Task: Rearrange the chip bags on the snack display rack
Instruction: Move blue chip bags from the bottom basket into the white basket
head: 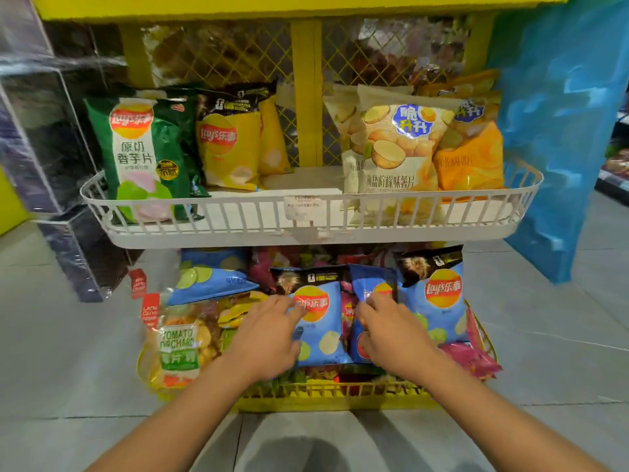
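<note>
The rack has a white wire basket (306, 199) above and a yellow wire basket (340, 400) below. In the lower basket my left hand (269, 335) grips the left edge of a blue Lay's bag (323, 332), thumb on its front. My right hand (391, 332) holds a second blue bag (369, 284) standing just right of it. A third blue Lay's bag (439, 308) stands further right, and another blue bag (211, 281) lies at the back left. Upstairs stand a green Lay's bag (143, 155), a yellow Lay's bag (228, 148), a white lemon chip bag (394, 151) and an orange bag (473, 161).
A clear Tomato Orchard bag (180, 349) fills the lower basket's left end, and a pink bag (473, 359) lies at its right end. A clear acrylic case (44, 131) stands left of the rack and a blue panel (561, 131) right. A price tag (303, 206) hangs on the white rim.
</note>
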`<action>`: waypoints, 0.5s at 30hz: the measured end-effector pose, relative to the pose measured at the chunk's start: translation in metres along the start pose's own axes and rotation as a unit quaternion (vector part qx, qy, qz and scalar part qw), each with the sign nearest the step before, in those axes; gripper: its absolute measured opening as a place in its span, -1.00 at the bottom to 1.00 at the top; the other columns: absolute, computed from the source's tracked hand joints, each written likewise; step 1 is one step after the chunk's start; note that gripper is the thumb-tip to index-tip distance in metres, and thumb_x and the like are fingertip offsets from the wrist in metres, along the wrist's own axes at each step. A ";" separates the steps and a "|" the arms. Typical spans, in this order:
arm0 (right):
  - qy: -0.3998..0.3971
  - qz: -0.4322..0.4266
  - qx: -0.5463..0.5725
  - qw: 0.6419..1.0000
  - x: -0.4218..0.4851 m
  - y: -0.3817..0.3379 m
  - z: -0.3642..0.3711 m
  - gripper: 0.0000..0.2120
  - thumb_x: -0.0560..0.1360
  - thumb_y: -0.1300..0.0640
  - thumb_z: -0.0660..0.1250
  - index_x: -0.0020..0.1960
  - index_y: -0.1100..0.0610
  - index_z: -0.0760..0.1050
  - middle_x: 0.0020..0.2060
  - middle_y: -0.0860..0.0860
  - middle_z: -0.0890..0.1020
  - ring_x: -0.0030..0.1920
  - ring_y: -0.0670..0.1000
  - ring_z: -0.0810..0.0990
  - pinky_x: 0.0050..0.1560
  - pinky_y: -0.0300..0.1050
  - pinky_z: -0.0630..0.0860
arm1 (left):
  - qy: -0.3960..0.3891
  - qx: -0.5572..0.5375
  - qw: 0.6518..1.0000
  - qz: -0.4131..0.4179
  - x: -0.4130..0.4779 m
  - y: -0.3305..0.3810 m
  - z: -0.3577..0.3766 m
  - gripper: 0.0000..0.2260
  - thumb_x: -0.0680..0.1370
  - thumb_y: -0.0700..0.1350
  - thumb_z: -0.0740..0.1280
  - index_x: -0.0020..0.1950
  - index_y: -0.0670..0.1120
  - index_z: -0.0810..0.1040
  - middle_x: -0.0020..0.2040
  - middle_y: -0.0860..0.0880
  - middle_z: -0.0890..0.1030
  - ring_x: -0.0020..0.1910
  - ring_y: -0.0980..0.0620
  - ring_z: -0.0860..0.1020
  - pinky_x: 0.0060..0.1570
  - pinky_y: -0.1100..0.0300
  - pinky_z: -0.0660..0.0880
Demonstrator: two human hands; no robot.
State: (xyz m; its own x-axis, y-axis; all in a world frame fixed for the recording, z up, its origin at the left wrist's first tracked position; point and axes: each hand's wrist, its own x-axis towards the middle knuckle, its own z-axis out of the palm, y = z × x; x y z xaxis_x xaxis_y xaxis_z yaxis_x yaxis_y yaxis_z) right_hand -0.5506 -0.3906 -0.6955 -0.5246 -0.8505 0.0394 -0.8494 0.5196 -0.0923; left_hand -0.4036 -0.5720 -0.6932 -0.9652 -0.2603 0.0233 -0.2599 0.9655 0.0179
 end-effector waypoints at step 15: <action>-0.036 0.196 0.300 0.933 0.059 -0.044 0.062 -0.22 0.31 -0.12 0.57 0.41 0.13 0.36 0.29 0.13 0.53 0.18 0.15 0.57 0.14 0.09 0.56 | 0.098 -0.046 0.962 -0.252 -0.015 -0.126 -0.006 -0.34 0.56 0.18 0.26 0.58 -0.08 0.22 0.52 -0.27 0.29 0.50 -0.25 0.25 0.43 -0.08 0.23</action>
State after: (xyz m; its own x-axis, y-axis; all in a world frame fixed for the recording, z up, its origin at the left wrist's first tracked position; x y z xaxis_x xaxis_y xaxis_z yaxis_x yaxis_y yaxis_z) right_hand -0.5410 -0.4687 -0.7511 -0.7641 -0.6199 -0.1788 -0.3966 0.6699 -0.6276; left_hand -0.3559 -0.6897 -0.6897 -0.6917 -0.7003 0.1762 -0.6810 0.7138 0.1635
